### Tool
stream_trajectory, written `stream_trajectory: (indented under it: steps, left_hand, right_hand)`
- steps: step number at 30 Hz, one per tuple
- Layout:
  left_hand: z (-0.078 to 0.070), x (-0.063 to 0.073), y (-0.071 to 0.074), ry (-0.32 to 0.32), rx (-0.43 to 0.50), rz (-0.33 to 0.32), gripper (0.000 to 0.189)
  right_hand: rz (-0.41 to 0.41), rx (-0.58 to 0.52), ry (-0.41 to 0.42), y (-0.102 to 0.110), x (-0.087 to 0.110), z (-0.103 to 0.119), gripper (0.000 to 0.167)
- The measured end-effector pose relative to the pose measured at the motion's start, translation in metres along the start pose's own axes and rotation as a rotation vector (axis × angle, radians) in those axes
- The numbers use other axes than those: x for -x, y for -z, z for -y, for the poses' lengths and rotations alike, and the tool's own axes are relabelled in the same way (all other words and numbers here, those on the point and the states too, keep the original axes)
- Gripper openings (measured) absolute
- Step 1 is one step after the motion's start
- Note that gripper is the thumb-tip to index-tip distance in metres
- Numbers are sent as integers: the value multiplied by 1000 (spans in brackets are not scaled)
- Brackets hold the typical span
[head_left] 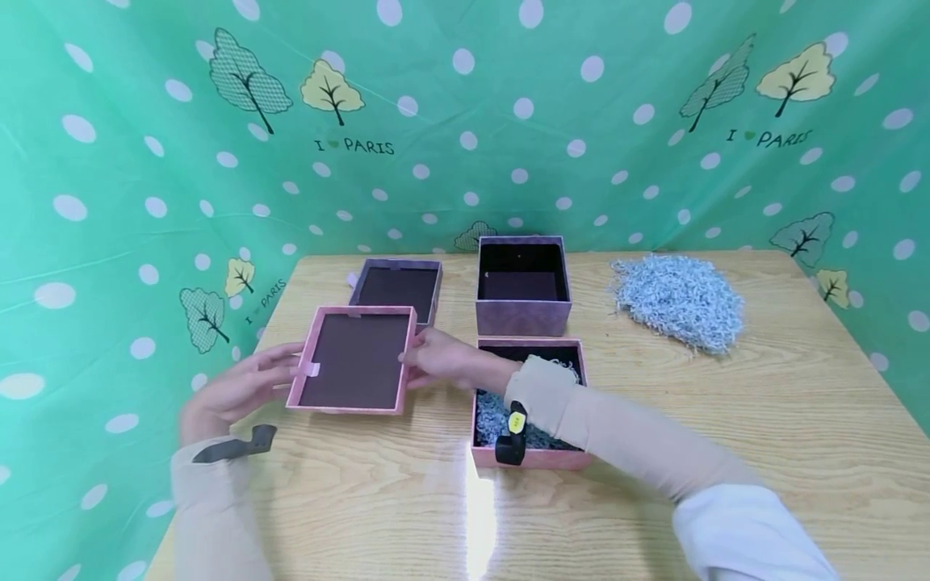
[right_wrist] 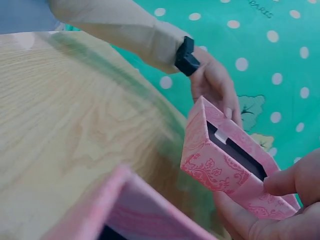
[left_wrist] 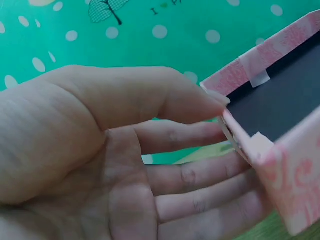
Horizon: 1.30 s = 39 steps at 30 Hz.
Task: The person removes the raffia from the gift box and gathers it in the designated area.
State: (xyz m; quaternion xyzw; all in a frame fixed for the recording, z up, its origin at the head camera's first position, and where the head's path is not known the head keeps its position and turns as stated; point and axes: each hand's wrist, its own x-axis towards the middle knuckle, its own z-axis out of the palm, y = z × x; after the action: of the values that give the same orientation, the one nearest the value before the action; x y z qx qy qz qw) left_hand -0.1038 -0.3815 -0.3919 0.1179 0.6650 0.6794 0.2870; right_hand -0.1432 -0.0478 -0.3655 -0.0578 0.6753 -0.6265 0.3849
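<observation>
Both hands hold a pink patterned box lid [head_left: 354, 361], dark inside and turned open side up, above the left part of the table. My left hand [head_left: 243, 386] pinches its left edge; the left wrist view shows the thumb on the rim of the lid [left_wrist: 292, 170] and the fingers behind the wall. On the opposite side, my right hand [head_left: 441, 355] grips the lid's right wall between thumb and fingers, as the right wrist view shows the lid [right_wrist: 215, 167] too. Under my right forearm stands a pink box [head_left: 534, 458] with blue shredded paper [head_left: 492, 413] in it.
Behind the pink box stands an open purple box [head_left: 523, 318], dark inside. A purple lid [head_left: 398, 289] lies behind the pink lid, partly covered by it. Loose blue shredded paper [head_left: 679, 300] is heaped at the back right of the wooden table [head_left: 690, 420]. A green dotted cloth [head_left: 523, 145] hangs behind.
</observation>
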Motion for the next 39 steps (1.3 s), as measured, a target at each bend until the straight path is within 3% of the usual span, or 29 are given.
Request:
stream_trajectory:
  steps: [6, 17, 24, 33, 39]
  left_hand:
    - [1, 5, 3, 65, 19, 14, 44]
    - [6, 1, 5, 141, -6, -27, 38]
    - [7, -6, 1, 229, -134, -100, 52]
    - [-1, -13, -7, 344, -357, -155, 56]
    - [-6, -18, -15, 405, -365, -155, 53]
  right_hand:
    - [11, 41, -15, -11, -4, -6, 15]
    - [14, -10, -63, -19, -14, -10, 29]
    - [14, 4, -95, -19, -15, -13, 38]
    - [33, 89, -169, -20, -17, -15, 28]
    - [93, 188, -199, -16, -15, -9, 38]
